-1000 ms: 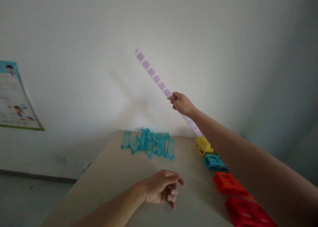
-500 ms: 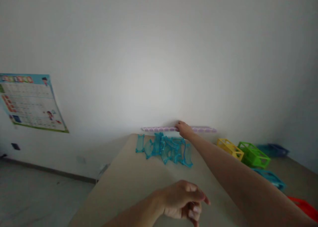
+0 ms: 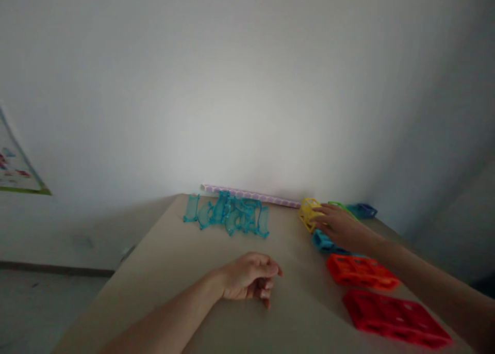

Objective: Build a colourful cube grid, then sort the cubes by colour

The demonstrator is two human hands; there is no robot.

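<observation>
My right hand reaches over the right side of the beige table, fingers spread, touching the yellow open-frame block and covering part of a blue block. It grips nothing that I can see. My left hand rests on the middle of the table, fingers loosely curled, nothing visible in them. A long purple-and-white checked strip lies flat along the table's far edge against the wall. A heap of several clear turquoise pieces sits just in front of it.
An orange frame block and a larger red one lie in a row toward me on the right. Green and dark blue blocks sit behind my right hand. A white wall rises behind the table; a poster hangs far left.
My right hand lowered the purple strip from tilted in the air to flat against the wall, let it go, and moved right to the yellow block. My left hand stayed curled on the table.
</observation>
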